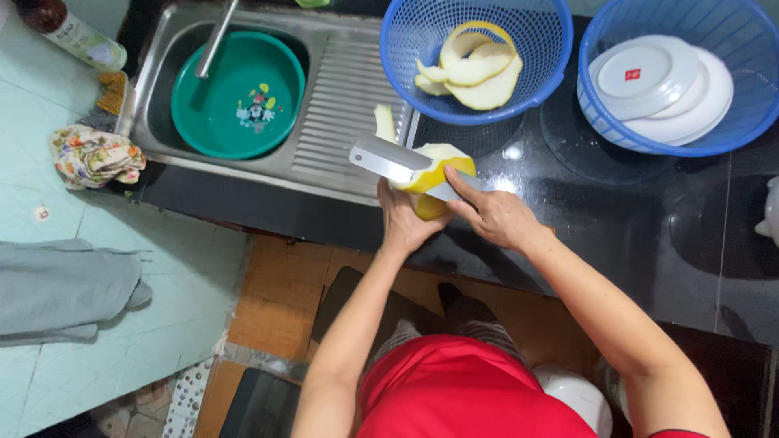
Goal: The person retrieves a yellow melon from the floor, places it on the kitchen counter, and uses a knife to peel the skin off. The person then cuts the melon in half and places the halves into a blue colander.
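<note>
My left hand (403, 223) cups a yellow pomelo (432, 174), partly peeled to pale pith, at the black counter (617, 219) edge. My right hand (497, 215) is clenched around a cleaver (389, 160) cutting into it. Beyond my grip, a blue basket (406, 49) holds peel strips (475, 69); rightward, another basket (596, 40) holds white plates (661, 85). Left, a steel sink (341, 89) holds a green basin (235, 93).

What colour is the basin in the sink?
The basin is green, with a small colourful picture on its bottom. The head view shows it best.
</note>
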